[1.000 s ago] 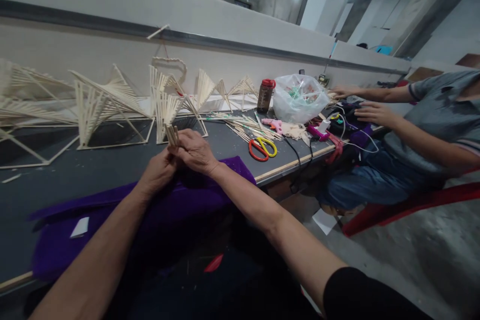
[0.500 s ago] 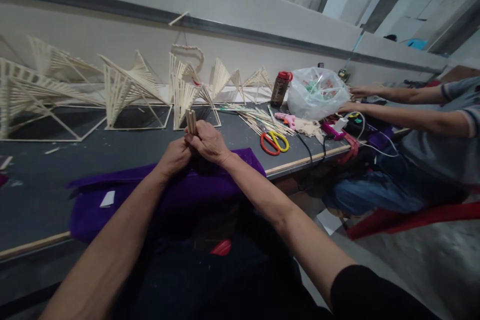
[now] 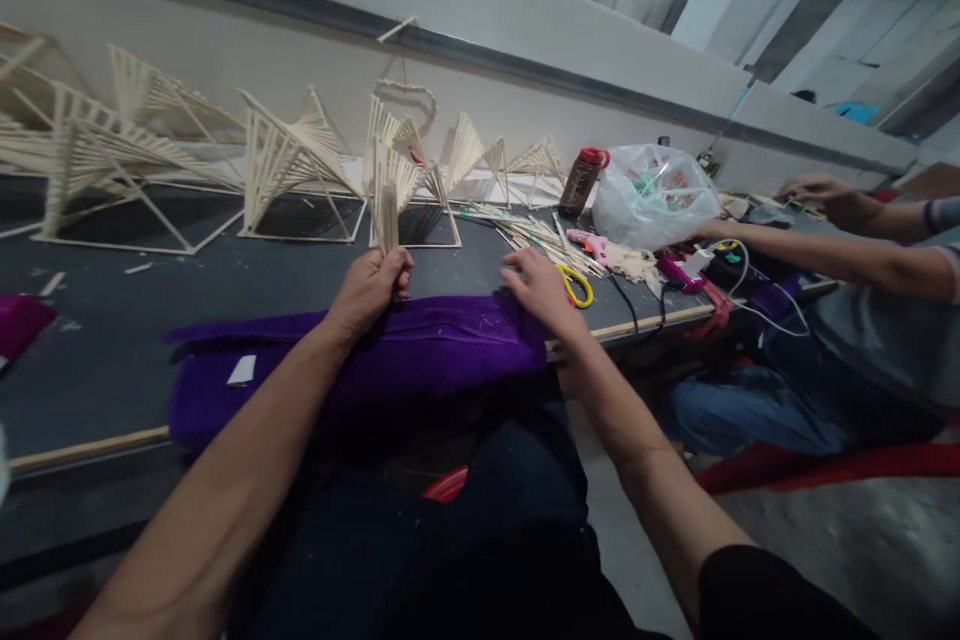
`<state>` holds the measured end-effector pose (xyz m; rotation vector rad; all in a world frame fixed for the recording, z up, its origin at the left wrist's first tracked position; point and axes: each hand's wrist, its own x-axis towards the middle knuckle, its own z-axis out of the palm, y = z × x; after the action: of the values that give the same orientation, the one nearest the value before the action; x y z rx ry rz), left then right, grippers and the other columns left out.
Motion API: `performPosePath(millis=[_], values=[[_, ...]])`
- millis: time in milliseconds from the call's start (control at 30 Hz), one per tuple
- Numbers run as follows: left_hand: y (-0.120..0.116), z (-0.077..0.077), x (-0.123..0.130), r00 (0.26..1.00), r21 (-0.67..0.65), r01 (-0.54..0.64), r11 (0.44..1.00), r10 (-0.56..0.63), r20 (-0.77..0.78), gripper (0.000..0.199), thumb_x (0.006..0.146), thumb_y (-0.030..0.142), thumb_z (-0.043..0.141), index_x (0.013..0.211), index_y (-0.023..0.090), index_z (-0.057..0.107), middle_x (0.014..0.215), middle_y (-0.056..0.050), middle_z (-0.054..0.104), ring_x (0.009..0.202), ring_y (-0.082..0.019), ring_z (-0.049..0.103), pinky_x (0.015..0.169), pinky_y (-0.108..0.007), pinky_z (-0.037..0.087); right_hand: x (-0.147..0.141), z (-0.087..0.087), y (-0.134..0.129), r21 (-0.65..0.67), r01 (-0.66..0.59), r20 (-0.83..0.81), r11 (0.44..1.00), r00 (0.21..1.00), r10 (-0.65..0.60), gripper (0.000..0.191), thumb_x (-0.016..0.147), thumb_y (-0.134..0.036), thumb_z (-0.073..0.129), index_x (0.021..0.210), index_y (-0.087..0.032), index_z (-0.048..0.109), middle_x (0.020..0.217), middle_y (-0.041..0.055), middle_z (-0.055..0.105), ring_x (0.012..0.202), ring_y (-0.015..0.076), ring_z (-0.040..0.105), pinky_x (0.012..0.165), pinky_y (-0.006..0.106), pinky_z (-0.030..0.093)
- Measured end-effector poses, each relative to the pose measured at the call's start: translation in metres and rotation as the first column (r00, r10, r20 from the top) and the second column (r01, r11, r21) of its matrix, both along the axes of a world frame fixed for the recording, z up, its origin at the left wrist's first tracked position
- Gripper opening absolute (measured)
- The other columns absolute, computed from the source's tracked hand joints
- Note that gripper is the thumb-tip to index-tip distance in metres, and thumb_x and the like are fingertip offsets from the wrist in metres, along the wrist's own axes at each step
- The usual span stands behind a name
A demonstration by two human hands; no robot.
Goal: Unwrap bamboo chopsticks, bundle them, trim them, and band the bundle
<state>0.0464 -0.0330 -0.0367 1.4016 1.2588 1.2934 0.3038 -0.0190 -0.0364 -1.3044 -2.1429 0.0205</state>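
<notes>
My left hand (image 3: 371, 290) is closed around an upright bundle of thin wooden sticks (image 3: 387, 218), above a purple cloth (image 3: 442, 365) folded over the table edge. To its right, my right hand (image 3: 541, 288) is apart from the bundle, fingers loosely stretched and nothing visible in them. It hovers by a pair of scissors (image 3: 587, 294); their yellow handle loop shows, while the hand covers the rest. Behind the hands lies a heap of loose sticks (image 3: 536, 235) with green marks on some.
Several twisted stick frames (image 3: 300, 135) line the back of the dark table (image 3: 112, 320). A brown bottle (image 3: 581, 185), a plastic bag (image 3: 652, 200) and a pink glue gun (image 3: 589, 245) stand or lie to the right. A co-worker's arms (image 3: 847, 255) reach in there.
Both hands were together around the stick bundle. My right hand has let go and moved right to the scissors, hiding their red loop. The view has shifted slightly left.
</notes>
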Motion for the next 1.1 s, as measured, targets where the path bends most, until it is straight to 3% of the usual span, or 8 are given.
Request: performPosePath(millis=[67, 133, 267, 433, 633, 800, 967, 1100], values=[[0.001, -0.001, 0.001, 1.000, -0.003, 0.028, 1.000, -0.028, -0.007, 0.026, 0.083, 0.043, 0.050, 0.078, 0.018, 0.052, 0.056, 0.004, 0.045, 0.046, -0.009, 0.043, 0.048, -0.022, 0.041, 0.040, -0.001, -0.002, -0.021, 0.278, 0.175, 0.960, 0.947, -0.270, 0.026, 0.091, -0.032, 0.048, 0.104, -0.015, 0.064, 0.108, 0.0111, 0.062, 0.102, 0.0217, 0.057, 0.088, 0.031, 0.041], [0.002, -0.004, 0.001, 0.998, -0.004, 0.056, 0.998, -0.056, -0.038, 0.028, 0.082, 0.044, 0.051, 0.078, 0.017, 0.052, 0.056, 0.004, 0.046, 0.046, -0.009, 0.045, 0.048, -0.022, 0.040, 0.067, -0.002, -0.004, -0.069, 0.415, 0.328, 0.907, 0.868, -0.372, 0.032, 0.089, -0.037, 0.050, 0.109, -0.016, 0.063, 0.110, 0.0134, 0.062, 0.102, 0.0246, 0.059, 0.082, 0.032, 0.043], [0.005, -0.006, 0.000, 0.993, 0.004, 0.095, 0.995, -0.095, -0.073, 0.029, 0.083, 0.045, 0.051, 0.078, 0.016, 0.052, 0.056, 0.004, 0.046, 0.045, -0.009, 0.044, 0.048, -0.022, 0.040, 0.080, -0.001, -0.006, -0.140, 0.471, 0.468, 0.871, 0.806, -0.362, 0.036, 0.088, -0.034, 0.051, 0.118, -0.018, 0.058, 0.112, 0.0139, 0.064, 0.100, 0.0267, 0.062, 0.074, 0.032, 0.044], [0.003, -0.003, 0.002, 0.992, -0.044, 0.092, 0.995, -0.096, -0.082, 0.026, 0.082, 0.043, 0.051, 0.079, 0.018, 0.051, 0.056, 0.004, 0.046, 0.046, -0.009, 0.045, 0.048, -0.022, 0.040, 0.077, 0.008, 0.000, -0.171, 0.533, 0.505, 0.829, 0.770, -0.391, 0.033, 0.083, -0.027, 0.053, 0.114, -0.017, 0.061, 0.100, 0.0146, 0.070, 0.094, 0.0276, 0.066, 0.070, 0.031, 0.042], [0.005, -0.003, 0.004, 0.993, -0.039, 0.081, 0.996, -0.084, -0.079, 0.027, 0.081, 0.045, 0.052, 0.079, 0.018, 0.052, 0.055, 0.005, 0.045, 0.046, -0.010, 0.042, 0.048, -0.023, 0.040, 0.099, 0.008, -0.005, -0.287, 0.507, 0.320, 0.813, 0.851, -0.417, 0.045, 0.075, -0.033, 0.061, 0.120, -0.027, 0.059, 0.103, 0.0031, 0.071, 0.095, 0.0217, 0.065, 0.070, 0.026, 0.042], [0.004, -0.003, 0.003, 0.993, -0.053, 0.069, 0.996, -0.074, -0.097, 0.025, 0.084, 0.043, 0.051, 0.080, 0.018, 0.052, 0.057, 0.004, 0.048, 0.048, -0.011, 0.046, 0.052, -0.025, 0.041, 0.111, -0.001, -0.025, -0.295, 0.390, 0.197, 0.872, 0.918, -0.344, 0.046, 0.075, -0.032, 0.059, 0.121, -0.027, 0.059, 0.095, -0.0005, 0.071, 0.084, 0.0161, 0.065, 0.068, 0.024, 0.043], [0.006, -0.004, 0.000, 0.983, -0.031, 0.074, 0.997, -0.078, -0.164, 0.026, 0.084, 0.044, 0.050, 0.081, 0.018, 0.053, 0.058, 0.003, 0.049, 0.049, -0.012, 0.048, 0.053, -0.026, 0.041, 0.113, -0.006, -0.036, -0.260, 0.242, 0.256, 0.935, 0.951, -0.175, 0.048, 0.076, -0.027, 0.058, 0.123, -0.027, 0.061, 0.103, 0.0008, 0.070, 0.089, 0.0152, 0.064, 0.075, 0.023, 0.044], [0.008, -0.005, -0.003, 0.974, -0.001, 0.084, 0.996, -0.082, -0.211, 0.028, 0.084, 0.046, 0.049, 0.082, 0.018, 0.054, 0.057, 0.004, 0.049, 0.048, -0.012, 0.049, 0.053, -0.026, 0.041, 0.113, -0.002, -0.035, -0.229, 0.264, 0.399, 0.937, 0.903, -0.157, 0.050, 0.079, -0.029, 0.055, 0.129, -0.030, 0.058, 0.113, 0.0036, 0.067, 0.100, 0.0183, 0.063, 0.080, 0.024, 0.043]])
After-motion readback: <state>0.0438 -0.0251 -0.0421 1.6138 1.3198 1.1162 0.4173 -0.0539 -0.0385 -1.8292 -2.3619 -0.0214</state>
